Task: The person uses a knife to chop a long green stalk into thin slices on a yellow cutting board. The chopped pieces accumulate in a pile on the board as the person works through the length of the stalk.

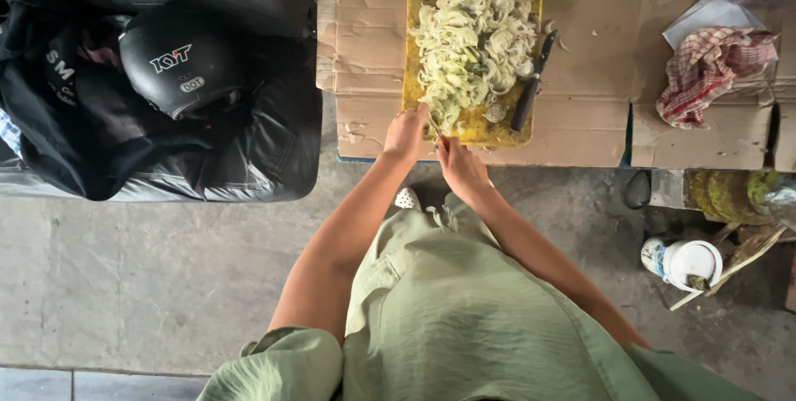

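- Both hands met at the yellow cutting board's [481, 129] near edge; shredded pale-green heap [474, 40] lay just beyond.
- Left hand [405, 134] touched shreds; right hand [461, 167] pinched a thin sliver; grips unclear.
- Black-handled knife [531, 86] lay lengthwise, nearer the right.

Both bare arms extended forward, forearms converging; left hand [405, 134] and right hand [461, 167] close together, fingers curled, palms down.

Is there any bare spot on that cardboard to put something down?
Yes: bare cardboard left of the yellow cutting board, and between the knife and checked cloth. The board itself is crowded with shredded vegetable.
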